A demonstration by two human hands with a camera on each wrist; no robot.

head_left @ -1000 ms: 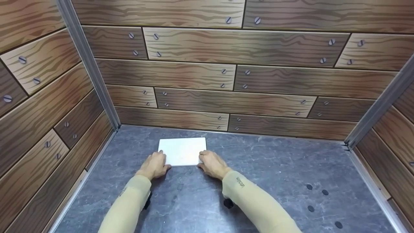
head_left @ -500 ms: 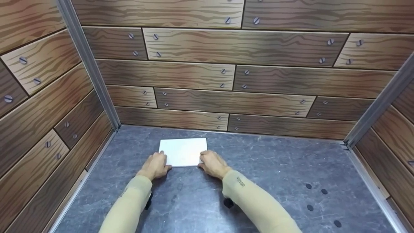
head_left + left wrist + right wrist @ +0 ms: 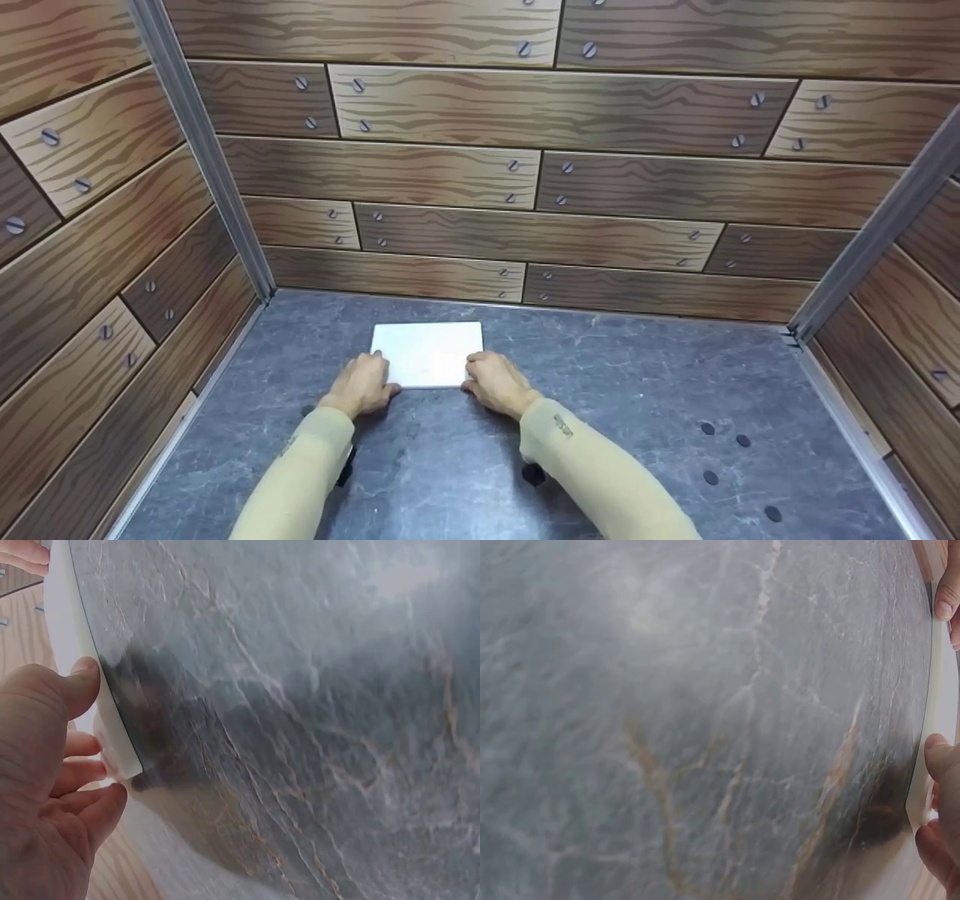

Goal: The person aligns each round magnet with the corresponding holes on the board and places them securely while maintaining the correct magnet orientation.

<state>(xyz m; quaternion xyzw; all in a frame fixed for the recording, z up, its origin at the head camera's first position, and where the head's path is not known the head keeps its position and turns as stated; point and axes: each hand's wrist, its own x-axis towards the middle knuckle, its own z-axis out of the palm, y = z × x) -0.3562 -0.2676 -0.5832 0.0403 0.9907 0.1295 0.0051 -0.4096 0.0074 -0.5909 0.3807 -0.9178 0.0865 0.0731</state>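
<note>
A flat white rectangular slab (image 3: 426, 354) lies on the grey marbled floor, towards the back wall in the head view. My left hand (image 3: 360, 384) holds its left side near the front corner, and my right hand (image 3: 501, 384) holds the right side. In the left wrist view, the left thumb (image 3: 84, 686) presses the slab's near edge (image 3: 118, 731), while several fingers are curled by the corner. The right wrist view cuts off much of my right hand (image 3: 945, 795); its thumb touches the edge of the slab (image 3: 928, 709).
Plank-patterned walls (image 3: 450, 176) enclose the back and both sides, with metal corner posts (image 3: 217, 172) between them. Several black round spots (image 3: 742, 440) mark the floor at the right. A metal strip (image 3: 855, 442) runs along the right floor edge.
The slab and both hands have shifted very slightly right and towards me. The head view has also turned a little. Both hands keep their hold on the sides.
</note>
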